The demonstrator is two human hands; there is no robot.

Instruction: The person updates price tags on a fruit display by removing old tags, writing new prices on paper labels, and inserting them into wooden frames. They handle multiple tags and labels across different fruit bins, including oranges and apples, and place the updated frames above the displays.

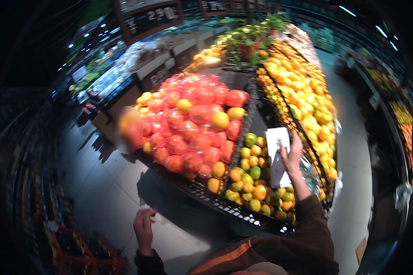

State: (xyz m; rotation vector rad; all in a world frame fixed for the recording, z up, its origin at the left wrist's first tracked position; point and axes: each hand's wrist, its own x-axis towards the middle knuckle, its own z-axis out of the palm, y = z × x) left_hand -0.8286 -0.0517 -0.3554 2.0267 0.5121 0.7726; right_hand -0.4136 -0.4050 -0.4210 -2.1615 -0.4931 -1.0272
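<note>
My right hand (292,156) reaches over the fruit display, its thumb in front of a white paper sign (278,141) and its fingers at the sign's right edge. Whether it grips the sign is unclear. The sign bears dark writing and leans over green-and-orange mandarins (255,172). Beside my right wrist lies a clear plastic bag (309,175). Low on the left, my left hand (144,227) hangs above the tiled floor, fingers loosely bent, with nothing visible in it. Ahead of it are round fruits in red plastic wrapping (192,134), with several bare orange fruits (220,120) on top.
The display's black slotted edge (206,201) runs before my body. Yellow-orange fruits (306,99) slope along the right side. A potted plant (248,50) stands at the back. Red crates (79,251) sit at lower left. Another shelf (382,99) borders the right aisle.
</note>
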